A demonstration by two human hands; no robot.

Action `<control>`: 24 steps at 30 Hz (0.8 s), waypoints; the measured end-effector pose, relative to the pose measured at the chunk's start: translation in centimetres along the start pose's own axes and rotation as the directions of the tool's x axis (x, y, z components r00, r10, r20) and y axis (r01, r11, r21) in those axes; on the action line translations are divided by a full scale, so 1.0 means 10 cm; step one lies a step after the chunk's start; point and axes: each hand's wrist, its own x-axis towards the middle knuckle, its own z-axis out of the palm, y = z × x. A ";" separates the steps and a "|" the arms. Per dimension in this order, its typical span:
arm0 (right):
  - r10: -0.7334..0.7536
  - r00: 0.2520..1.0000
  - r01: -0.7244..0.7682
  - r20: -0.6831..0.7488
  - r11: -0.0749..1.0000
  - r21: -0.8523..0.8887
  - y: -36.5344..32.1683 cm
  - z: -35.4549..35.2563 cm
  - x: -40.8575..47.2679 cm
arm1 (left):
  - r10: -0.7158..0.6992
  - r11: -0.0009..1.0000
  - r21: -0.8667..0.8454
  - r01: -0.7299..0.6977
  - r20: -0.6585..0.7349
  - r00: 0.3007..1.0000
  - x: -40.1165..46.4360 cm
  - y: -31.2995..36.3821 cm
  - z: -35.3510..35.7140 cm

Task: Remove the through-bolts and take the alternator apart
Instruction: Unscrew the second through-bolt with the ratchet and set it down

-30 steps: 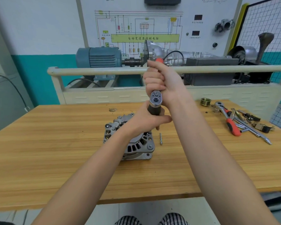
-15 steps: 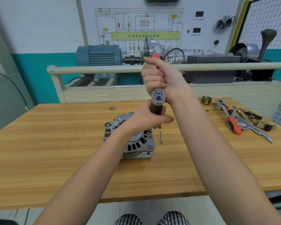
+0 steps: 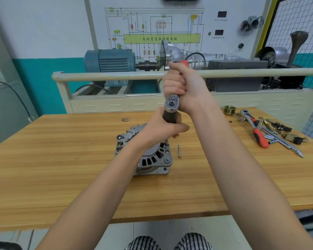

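Head view: alternator (image 3: pixel 145 154) flat on the wooden workbench (image 3: pixel 61 168), directly below both hands. Left hand (image 3: pixel 163 128) wrapped round the dark socket extension (image 3: pixel 170 117), nearer the housing, steadying it upright over a through-bolt near the right rim; bolt head hidden. Right hand (image 3: pixel 184 91) fisted on the ratchet (image 3: pixel 172 102) handle, running up and away. Long axis vertical, so probably a horizontal swing next. One removed through-bolt (image 3: pixel 179 151) just right of the housing.

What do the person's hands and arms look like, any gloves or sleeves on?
No gloves: the left hand and right hand are bare, with no rings or watch visible. Both forearms are bare up to the frame edge; no sleeves show. Checked black-and-white trousers show at the bottom.
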 end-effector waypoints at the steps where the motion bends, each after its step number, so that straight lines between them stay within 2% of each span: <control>1: 0.081 0.996 -0.079 0.032 0.995 -0.059 0.00 0.02 0.02 | 0.017 1.000 0.018 -0.018 0.036 0.999 -0.02 0.01 -0.01; 4: 0.180 0.980 -0.171 0.080 0.980 -0.100 0.03 0.05 0.06 | 0.012 0.999 -0.040 -0.011 0.023 1.000 -0.04 -0.02 0.02; 6: 0.117 0.991 -0.118 0.069 0.993 0.008 0.04 0.03 0.05 | -0.009 0.997 -0.076 0.006 -0.036 0.999 -0.04 -0.03 0.06; 8: -0.093 0.995 0.096 -0.034 0.989 0.115 0.06 0.01 0.03 | -0.024 0.996 -0.085 0.013 -0.134 0.991 -0.01 -0.04 0.10; 9: -0.229 0.967 0.244 -0.115 0.959 0.141 0.08 -0.01 0.02 | -0.043 0.995 -0.101 0.023 -0.198 0.979 0.02 -0.03 0.12; 11: -0.452 0.854 0.494 -0.258 0.859 0.135 0.13 -0.01 -0.02 | -0.086 0.987 -0.156 0.038 -0.307 0.948 0.07 0.00 0.15; 13: -0.527 0.793 0.580 -0.306 0.807 0.111 0.15 -0.02 -0.05 | -0.098 0.985 -0.165 0.048 -0.309 0.946 0.08 0.01 0.14; 14: -0.511 0.807 0.559 -0.296 0.823 0.103 0.14 -0.02 -0.06 | -0.086 0.988 -0.146 0.047 -0.273 0.958 0.07 0.01 0.13; 16: -0.378 0.899 0.405 -0.220 0.910 0.089 0.08 -0.02 -0.06 | -0.050 0.993 -0.112 0.033 -0.147 0.988 0.04 0.00 0.05; 18: -0.140 0.987 0.144 -0.080 0.988 0.051 0.02 0.00 -0.03 | -0.008 0.996 -0.090 0.012 0.045 0.999 0.00 0.01 -0.03; 20: 0.093 0.995 -0.091 0.045 0.995 -0.032 0.00 0.02 0.01 | 0.007 0.997 -0.071 0.006 0.177 0.984 -0.03 0.05 -0.05; 22: 0.211 0.973 -0.204 0.098 0.976 -0.076 0.00 0.02 0.04 | -0.002 0.998 -0.069 0.013 0.165 0.986 -0.03 0.05 -0.01; 24: 0.204 0.974 -0.203 0.100 0.979 -0.022 -0.01 0.02 0.04 | -0.012 0.996 -0.088 0.019 0.076 0.997 -0.01 0.03 0.05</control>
